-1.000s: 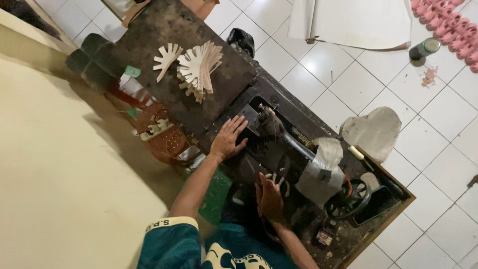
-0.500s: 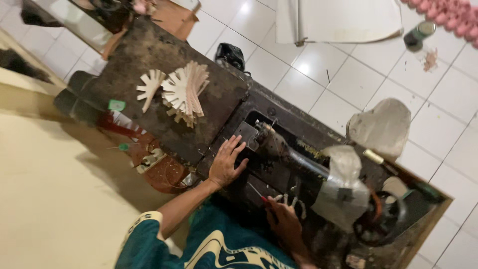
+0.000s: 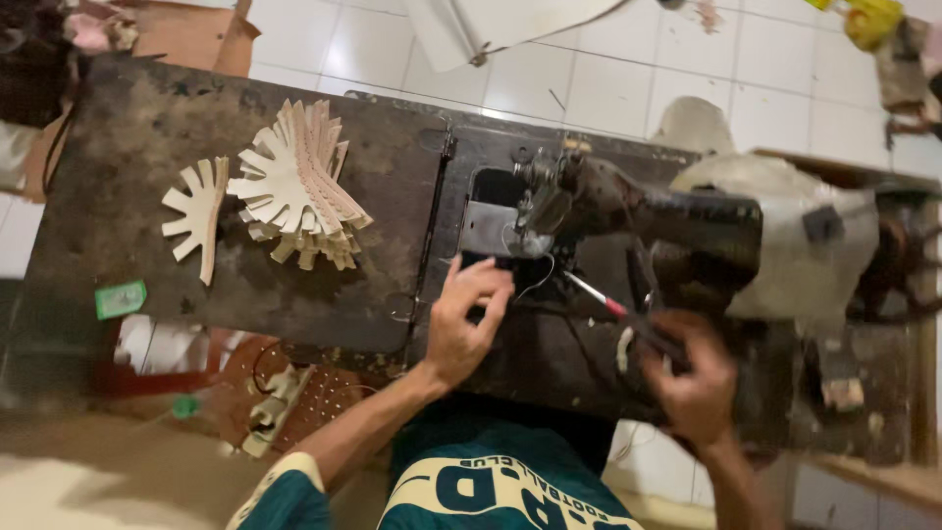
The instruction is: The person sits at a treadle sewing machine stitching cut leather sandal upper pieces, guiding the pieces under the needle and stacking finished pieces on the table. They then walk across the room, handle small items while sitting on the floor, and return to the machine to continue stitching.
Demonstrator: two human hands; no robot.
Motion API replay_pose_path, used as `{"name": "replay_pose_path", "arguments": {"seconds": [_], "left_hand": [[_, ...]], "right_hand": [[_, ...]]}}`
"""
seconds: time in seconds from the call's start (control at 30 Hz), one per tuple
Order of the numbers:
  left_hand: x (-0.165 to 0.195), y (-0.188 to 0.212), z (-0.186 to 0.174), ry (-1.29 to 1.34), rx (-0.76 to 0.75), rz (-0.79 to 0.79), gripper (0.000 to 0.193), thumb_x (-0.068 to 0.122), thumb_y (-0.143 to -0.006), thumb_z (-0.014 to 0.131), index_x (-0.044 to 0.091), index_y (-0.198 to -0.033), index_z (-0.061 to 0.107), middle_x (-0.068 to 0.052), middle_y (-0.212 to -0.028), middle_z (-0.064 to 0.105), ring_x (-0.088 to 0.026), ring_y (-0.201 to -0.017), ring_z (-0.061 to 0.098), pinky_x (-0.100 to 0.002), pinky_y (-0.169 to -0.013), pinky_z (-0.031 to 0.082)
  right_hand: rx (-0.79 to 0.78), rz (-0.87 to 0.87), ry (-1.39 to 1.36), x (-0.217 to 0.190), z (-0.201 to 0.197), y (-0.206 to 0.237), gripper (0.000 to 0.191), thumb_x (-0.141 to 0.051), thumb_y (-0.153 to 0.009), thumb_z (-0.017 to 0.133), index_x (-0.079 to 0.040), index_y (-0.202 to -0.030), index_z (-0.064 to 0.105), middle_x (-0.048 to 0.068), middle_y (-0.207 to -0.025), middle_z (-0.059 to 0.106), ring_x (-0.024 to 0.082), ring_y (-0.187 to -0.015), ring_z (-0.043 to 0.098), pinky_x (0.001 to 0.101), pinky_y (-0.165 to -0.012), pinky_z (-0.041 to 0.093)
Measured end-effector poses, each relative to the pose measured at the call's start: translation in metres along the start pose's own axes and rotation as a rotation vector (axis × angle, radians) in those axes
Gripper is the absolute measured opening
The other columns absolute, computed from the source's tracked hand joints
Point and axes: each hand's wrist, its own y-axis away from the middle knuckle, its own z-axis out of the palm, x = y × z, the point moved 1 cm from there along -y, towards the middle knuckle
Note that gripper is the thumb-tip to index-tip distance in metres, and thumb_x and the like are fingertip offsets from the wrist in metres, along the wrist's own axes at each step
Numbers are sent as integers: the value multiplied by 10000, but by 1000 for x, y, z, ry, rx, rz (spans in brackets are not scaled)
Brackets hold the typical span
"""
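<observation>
Left hand (image 3: 461,329) presses a dark piece (image 3: 488,263), fingers closed on it, beside the needle (image 3: 520,211); right hand (image 3: 692,378) grips a red-tipped tool (image 3: 613,307); the piece looks thin, floppy, best pinched at its edge.

My right hand (image 3: 695,378) is motion-blurred, hiding most of the red-tipped tool (image 3: 628,316) I grip. My left hand (image 3: 465,319) covers the dark workpiece. The needle is too small to discern.

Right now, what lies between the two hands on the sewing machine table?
In the head view, a thin red-tipped tool lies between the left hand and the right hand, on the dark table.
</observation>
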Motion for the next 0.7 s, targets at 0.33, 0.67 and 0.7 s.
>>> {"name": "replay_pose_path", "arguments": {"seconds": [0.33,0.67,0.7], "left_hand": [[-25,-95,-5,99,-672,431,268,92,-971,673,44,-1234,689,-175,-1132,741,-344,-1004,724,-424,-866,570],[-57,-100,2,110,-629,395,169,171,-971,722,106,-1127,725,-131,-958,767,-308,-873,763,-397,-749,590],[-59,-100,3,124,-621,419,157,163,-985,710,102,-1129,717,-128,-960,768,-307,-875,761,-393,-748,590]], "right_hand": [[14,-184,189,-92,32,-62,516,-141,-903,836,-42,-1300,522,175,-1020,732,282,-911,767,365,-740,608],[32,-273,56,-112,66,-79,461,-119,-958,807,-26,-1313,526,146,-996,737,238,-875,779,338,-729,612],[39,-270,30,-112,66,-79,447,-108,-967,800,-31,-1317,532,140,-999,740,231,-873,781,336,-737,615]]}}
